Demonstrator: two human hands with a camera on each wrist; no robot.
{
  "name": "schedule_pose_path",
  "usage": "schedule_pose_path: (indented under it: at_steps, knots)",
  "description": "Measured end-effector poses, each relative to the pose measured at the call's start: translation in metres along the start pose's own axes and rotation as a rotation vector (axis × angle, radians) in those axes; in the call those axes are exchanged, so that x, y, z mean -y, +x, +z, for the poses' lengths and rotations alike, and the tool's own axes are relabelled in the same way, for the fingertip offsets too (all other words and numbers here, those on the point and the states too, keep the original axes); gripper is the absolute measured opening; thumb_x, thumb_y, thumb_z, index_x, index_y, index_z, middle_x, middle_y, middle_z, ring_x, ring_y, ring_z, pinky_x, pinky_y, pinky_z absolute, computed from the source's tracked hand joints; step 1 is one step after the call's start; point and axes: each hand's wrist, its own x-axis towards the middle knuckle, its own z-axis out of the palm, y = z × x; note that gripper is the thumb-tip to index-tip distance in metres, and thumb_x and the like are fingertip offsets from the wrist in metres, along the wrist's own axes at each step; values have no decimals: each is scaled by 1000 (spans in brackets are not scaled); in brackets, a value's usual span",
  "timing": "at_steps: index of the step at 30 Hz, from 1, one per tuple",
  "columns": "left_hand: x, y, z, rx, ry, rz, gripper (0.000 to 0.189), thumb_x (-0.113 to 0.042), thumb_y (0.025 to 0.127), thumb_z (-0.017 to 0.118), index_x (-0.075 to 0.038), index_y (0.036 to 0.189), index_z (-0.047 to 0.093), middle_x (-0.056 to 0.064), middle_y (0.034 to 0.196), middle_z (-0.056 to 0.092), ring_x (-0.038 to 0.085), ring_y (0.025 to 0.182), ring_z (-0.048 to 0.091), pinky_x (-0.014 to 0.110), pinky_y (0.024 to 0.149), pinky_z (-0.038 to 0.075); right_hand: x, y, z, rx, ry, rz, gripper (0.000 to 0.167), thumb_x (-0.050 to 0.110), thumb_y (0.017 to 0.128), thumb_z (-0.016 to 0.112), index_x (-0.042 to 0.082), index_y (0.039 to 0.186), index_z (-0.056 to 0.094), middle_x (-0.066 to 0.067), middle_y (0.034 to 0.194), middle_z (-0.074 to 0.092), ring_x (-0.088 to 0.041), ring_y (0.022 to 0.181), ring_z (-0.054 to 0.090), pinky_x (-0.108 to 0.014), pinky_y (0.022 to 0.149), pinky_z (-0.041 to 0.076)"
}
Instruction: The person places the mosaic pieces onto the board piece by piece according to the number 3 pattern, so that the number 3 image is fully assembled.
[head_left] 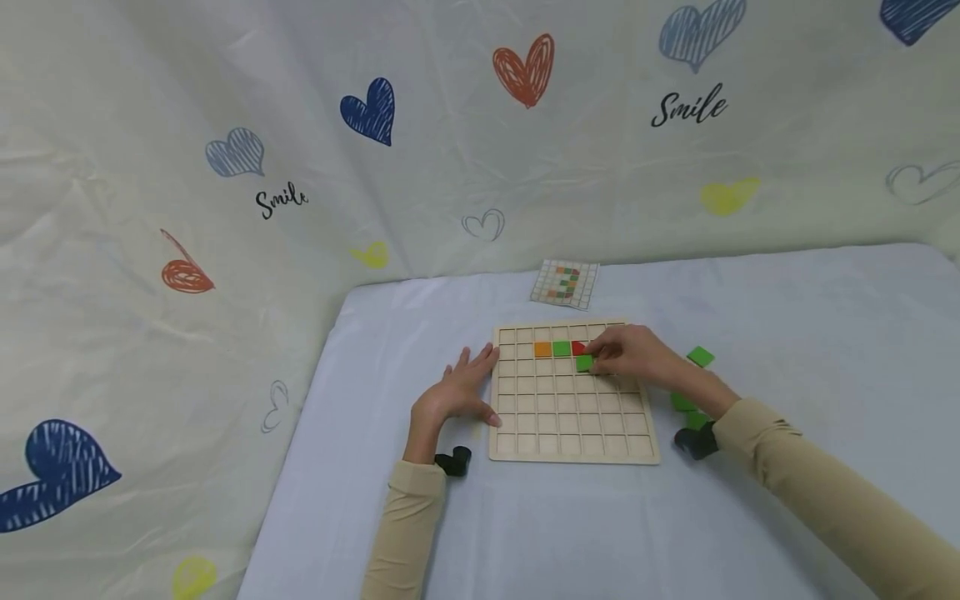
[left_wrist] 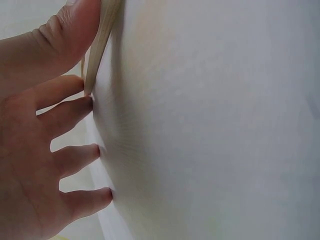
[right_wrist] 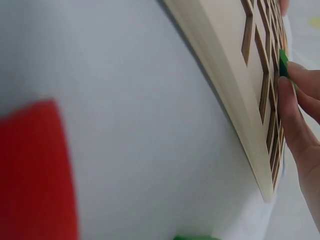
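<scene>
A wooden grid board [head_left: 555, 422] lies on the white-covered table. In its second row sit an orange square tile [head_left: 542, 349], a green tile [head_left: 561, 348] and a red tile [head_left: 577, 347], side by side. My right hand [head_left: 633, 354] pinches another green tile [head_left: 583, 363] between thumb and fingers, just below the red one; the right wrist view shows this tile [right_wrist: 283, 63] tilted at the grid. My left hand [head_left: 455, 393] rests at the board's left edge with fingers spread, the thumb touching the frame. In the left wrist view its fingertips [left_wrist: 104, 196] touch the tablecloth.
Behind the board lies a pattern card [head_left: 566, 284] with a coloured grid design. Several loose green tiles [head_left: 701, 357] lie right of the board, partly hidden by the right arm. A blurred red tile [right_wrist: 37, 175] is close to the right wrist camera. A printed curtain [head_left: 420, 200] hangs behind.
</scene>
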Motion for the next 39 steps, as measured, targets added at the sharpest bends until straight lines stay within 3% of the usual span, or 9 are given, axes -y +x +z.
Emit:
schedule_pose_path:
  at_steps: [11,23,31,39]
  knots:
    - [-2,2,2,5,14,8,119,-20,75,93,-18,167,18,-2,174,7,31,161,-6,58,129,2,2,-1,5,-45,-71,-33,29,8,86,81,0,113,76,-8,102,72,-15,85,66,-32,77,55]
    - [-1,1,4,1,3,-5,119,-20,74,94,-18,167,18,-3,174,7,30,161,-7,57,129,1,2,-10,0,-45,-48,1,31,7,88,79,2,119,74,-10,110,74,-21,93,67,-38,85,58]
    - [-1,1,2,0,5,2,119,-20,74,93,-17,166,18,-1,174,8,32,161,-6,58,129,1,-4,-19,-6,-72,-52,-46,26,7,90,78,1,114,75,-12,110,75,-26,95,71,-47,89,60]
    - [0,1,0,-3,5,12,119,-21,75,93,-16,166,18,1,174,8,33,161,-6,59,129,2,-11,-31,-15,-103,-72,-45,23,6,89,77,1,112,76,-11,104,76,-25,91,72,-35,82,60]
